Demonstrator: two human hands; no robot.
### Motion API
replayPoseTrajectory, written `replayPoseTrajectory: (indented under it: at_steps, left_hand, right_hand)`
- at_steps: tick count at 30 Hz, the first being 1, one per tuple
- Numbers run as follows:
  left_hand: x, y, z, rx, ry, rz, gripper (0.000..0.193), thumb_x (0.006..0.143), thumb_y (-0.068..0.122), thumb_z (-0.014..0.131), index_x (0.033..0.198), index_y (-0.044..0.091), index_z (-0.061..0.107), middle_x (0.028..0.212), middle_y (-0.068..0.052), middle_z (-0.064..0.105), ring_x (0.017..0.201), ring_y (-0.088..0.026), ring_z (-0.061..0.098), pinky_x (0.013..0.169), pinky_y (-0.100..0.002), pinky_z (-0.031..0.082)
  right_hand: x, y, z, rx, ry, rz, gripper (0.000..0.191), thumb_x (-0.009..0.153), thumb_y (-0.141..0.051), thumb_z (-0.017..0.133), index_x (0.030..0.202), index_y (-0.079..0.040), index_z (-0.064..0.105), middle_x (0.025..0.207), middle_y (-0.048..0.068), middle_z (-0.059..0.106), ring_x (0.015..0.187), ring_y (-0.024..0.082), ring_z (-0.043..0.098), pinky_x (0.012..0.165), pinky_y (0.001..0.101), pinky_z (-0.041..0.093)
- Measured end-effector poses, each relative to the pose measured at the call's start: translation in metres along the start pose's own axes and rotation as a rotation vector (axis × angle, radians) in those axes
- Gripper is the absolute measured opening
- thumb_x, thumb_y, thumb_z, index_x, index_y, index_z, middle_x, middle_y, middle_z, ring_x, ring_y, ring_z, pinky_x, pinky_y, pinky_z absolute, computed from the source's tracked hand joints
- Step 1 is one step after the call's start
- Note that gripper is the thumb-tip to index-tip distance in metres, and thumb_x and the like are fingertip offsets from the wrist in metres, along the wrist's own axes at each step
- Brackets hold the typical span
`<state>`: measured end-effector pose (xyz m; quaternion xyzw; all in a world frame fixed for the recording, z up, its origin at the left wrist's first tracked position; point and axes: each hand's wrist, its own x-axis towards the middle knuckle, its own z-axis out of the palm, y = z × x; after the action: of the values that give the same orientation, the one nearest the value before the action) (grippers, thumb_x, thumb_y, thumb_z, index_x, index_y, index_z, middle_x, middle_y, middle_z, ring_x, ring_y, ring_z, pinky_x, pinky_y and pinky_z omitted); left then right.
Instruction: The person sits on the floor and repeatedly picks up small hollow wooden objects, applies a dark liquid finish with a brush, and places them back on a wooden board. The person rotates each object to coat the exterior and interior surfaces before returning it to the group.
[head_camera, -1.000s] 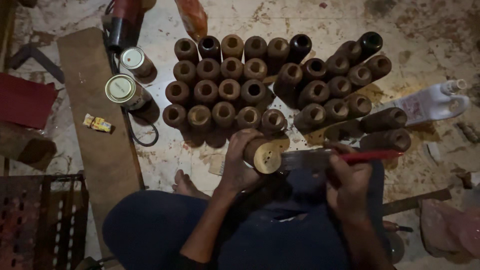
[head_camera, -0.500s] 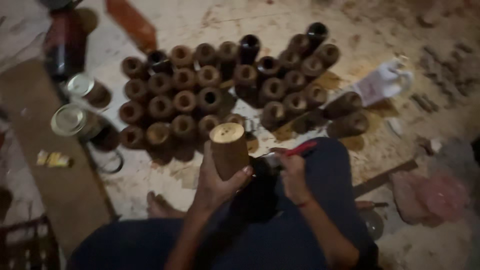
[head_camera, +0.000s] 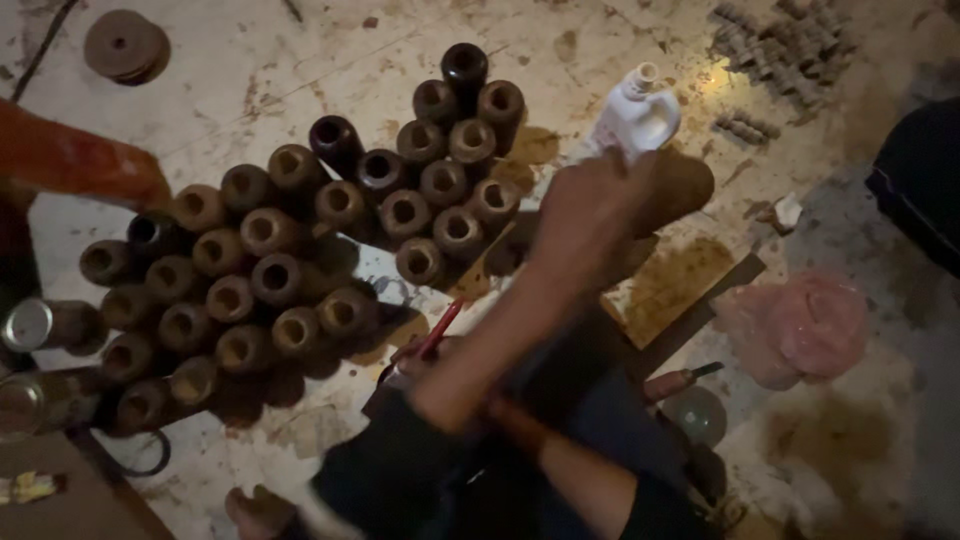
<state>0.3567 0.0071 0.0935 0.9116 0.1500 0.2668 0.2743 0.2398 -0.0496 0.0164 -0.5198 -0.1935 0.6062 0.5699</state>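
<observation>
Brown and dusty, the wooden cylinder (head_camera: 672, 190) is a stubby round piece lying on its side at the right end of the cluster, right by the white plastic jug (head_camera: 634, 115). The left hand (head_camera: 590, 215) is stretched out over it with fingers wrapped on top, looks like it's gripping it, though it's pretty blurry. The right hand (head_camera: 425, 352) is down near the lap, pinching a red brush handle (head_camera: 440, 328).

Rest of the cylinders (head_camera: 300, 250) stand upright packed together, each with a dark hole in the top; a few are darker, almost black. Two metal tins (head_camera: 40, 325) sit at the left edge, can't tell what's in them. Pink plastic bag (head_camera: 800, 325) crumpled off to the right.

All of it is on a stained, pale concrete floor (head_camera: 300, 60), dim lighting.
</observation>
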Motion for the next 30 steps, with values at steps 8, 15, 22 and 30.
replayPoseTrajectory:
  at_steps: [8, 15, 22, 30]
  left_hand:
    - [0.005, 0.004, 0.12, 0.228, -0.187, 0.118, 0.007, 0.087, 0.019, 0.07, 0.093, 0.017, 0.066, 0.086, -0.009, 0.066, 0.096, -0.033, 0.062, 0.106, -0.066, 0.039]
    - [-0.014, 0.001, 0.094, 0.189, 0.058, 0.14, 0.027, 0.074, 0.015, 0.07, 0.1, 0.01, 0.069, 0.093, -0.015, 0.066, 0.101, -0.036, 0.062, 0.11, -0.066, 0.033]
    - [-0.067, -0.051, -0.017, 0.186, -0.002, -0.514, 0.029, 0.081, 0.029, 0.08, 0.101, 0.013, 0.066, 0.105, -0.014, 0.068, 0.095, -0.035, 0.068, 0.082, -0.05, 0.053]
    - [-0.121, -0.104, -0.031, 0.527, -0.202, -0.775, 0.082, 0.086, 0.027, 0.08, 0.144, -0.011, 0.037, 0.116, -0.024, 0.062, 0.097, -0.034, 0.068, 0.078, -0.039, 0.058]
  right_hand:
    - [0.003, 0.019, -0.004, -0.011, -0.004, 0.019, 0.02, 0.088, -0.015, 0.076, 0.102, -0.001, 0.076, 0.092, 0.009, 0.077, 0.083, 0.018, 0.071, 0.073, 0.0293, 0.053]
    - [0.002, 0.028, -0.014, 0.011, -0.095, 0.047, 0.023, 0.093, -0.019, 0.072, 0.105, 0.0, 0.076, 0.091, 0.01, 0.076, 0.082, 0.015, 0.069, 0.072, 0.0278, 0.053]
    - [0.014, 0.031, -0.017, 0.036, 0.033, -0.015, 0.024, 0.092, -0.017, 0.068, 0.109, -0.001, 0.073, 0.099, 0.007, 0.075, 0.089, 0.014, 0.068, 0.079, 0.0288, 0.053]
    - [0.012, 0.037, -0.024, 0.084, 0.156, -0.132, 0.023, 0.092, -0.01, 0.062, 0.108, 0.003, 0.073, 0.104, 0.007, 0.074, 0.095, 0.016, 0.066, 0.086, 0.0299, 0.053]
